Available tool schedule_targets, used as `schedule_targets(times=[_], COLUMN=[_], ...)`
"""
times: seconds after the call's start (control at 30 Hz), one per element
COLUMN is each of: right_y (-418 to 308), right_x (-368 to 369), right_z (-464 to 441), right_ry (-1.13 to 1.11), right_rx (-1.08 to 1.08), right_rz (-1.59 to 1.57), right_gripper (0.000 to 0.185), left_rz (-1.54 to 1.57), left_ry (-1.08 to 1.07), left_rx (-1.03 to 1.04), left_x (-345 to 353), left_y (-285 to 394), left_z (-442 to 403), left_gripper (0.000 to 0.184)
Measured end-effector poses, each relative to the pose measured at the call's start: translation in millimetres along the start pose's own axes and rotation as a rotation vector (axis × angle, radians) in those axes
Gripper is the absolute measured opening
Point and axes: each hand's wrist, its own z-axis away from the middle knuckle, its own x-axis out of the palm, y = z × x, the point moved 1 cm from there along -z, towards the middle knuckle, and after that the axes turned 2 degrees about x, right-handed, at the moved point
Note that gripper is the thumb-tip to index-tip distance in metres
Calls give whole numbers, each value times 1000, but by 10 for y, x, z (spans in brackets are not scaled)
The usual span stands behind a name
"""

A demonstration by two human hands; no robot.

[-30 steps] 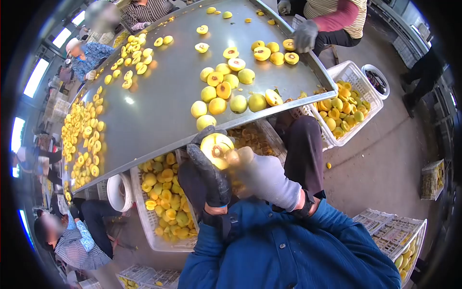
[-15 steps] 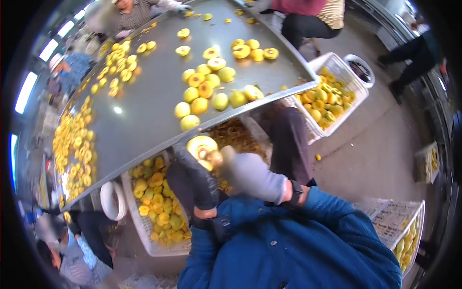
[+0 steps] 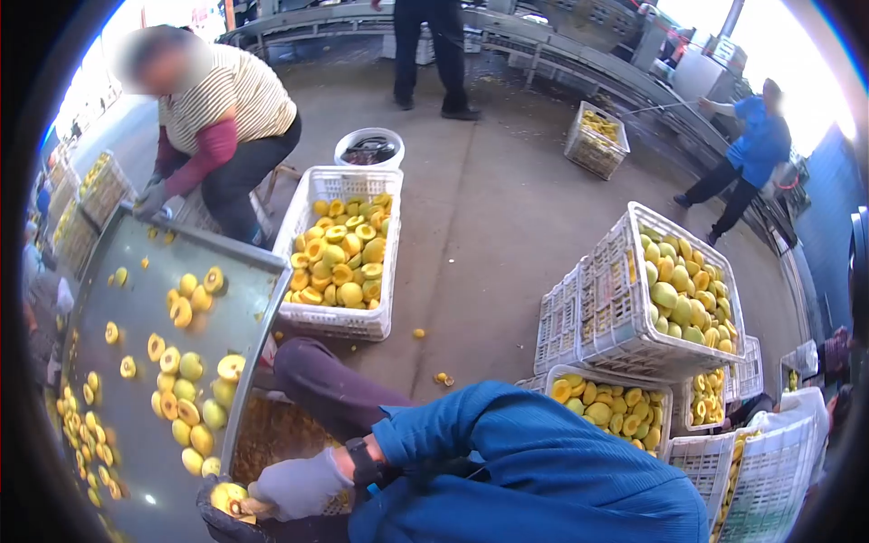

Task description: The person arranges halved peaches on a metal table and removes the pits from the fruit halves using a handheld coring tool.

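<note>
At the lower left, my left hand point(image 3: 217, 522) in a dark glove is closed around a halved yellow peach point(image 3: 226, 495), its cut face turned up. My right hand point(image 3: 300, 487), in a grey glove with a dark band at the wrist, is closed right beside the fruit. Something tan shows at its fingertips against the peach, too small to make out. Just beyond the hands, a metal table point(image 3: 136, 271) bears whole-looking and halved peaches point(image 3: 186, 389). Below its edge lies a container of brown scraps point(image 3: 281, 434), partly hidden by my leg.
A white crate of peach halves point(image 3: 339, 262) stands by the table corner, with a white bucket point(image 3: 369, 149) behind. Stacked peach crates point(image 3: 634, 335) rise at right. A person in a striped top point(image 3: 226, 100) leans at the table; another person point(image 3: 751, 145) holds a long pole.
My view has swung to the right, showing more floor and the stacked crates. Both hands now appear at the lower left, the peach half still in my left hand.
</note>
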Motion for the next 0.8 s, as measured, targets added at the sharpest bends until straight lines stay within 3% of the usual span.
schedule_targets(times=[0.07, 0.1, 0.27, 0.3, 0.33, 0.4, 0.47, 0.5, 0.6, 0.63, 0.7, 0.8], right_y=[8, -28, 109, -20, 25, -90, 55, 98, 5, 74, 172, 202], right_x=[-16, -34, 16, -34, -5, -137, -107, -78, -47, -14, -60, -70], right_z=[23, 74, 86, 122, 104, 176, 126, 102, 85, 80, 13, -26], right_ry=[20, 8, 158, 72, -3, -58, 18, 82, -182, -178, -208, -180], right_rx=[8, -22, -56, 111, 63, 322, 166, -6, 329, 278, 155, 43], right_rz=[98, -95, -82, -64, -357, -240, 168, 298, -216, -210, 168, 211], right_gripper=[19, 18, 16, 18, 20, 27, 30, 23, 20, 21, 23, 21], left_rz=[-12, -17, -13, -14, -11, 49, 138, 173, 214, 189, 66, 34], left_ry=[-12, -19, -12, 10, 40, 69, 68, 62, 32, 24, 22, -91], left_rx=[6, 9, 5, -13, -26, -52, -77, -83, -83, -56, 68, 45], left_x=[17, 22, -206, -351, -513, -635, -665, -664, -697, -699, -694, -737], left_y=[-1, 2, -142, -142, -147, -143, -160, -164, -156, -163, -188, -38], left_z=[-21, -18, -37, 7, 58, 142, 188, 197, 228, 224, 178, 84], left_gripper=[54, 54, 54, 54, 54, 53, 53, 53, 53, 53, 52, 58])
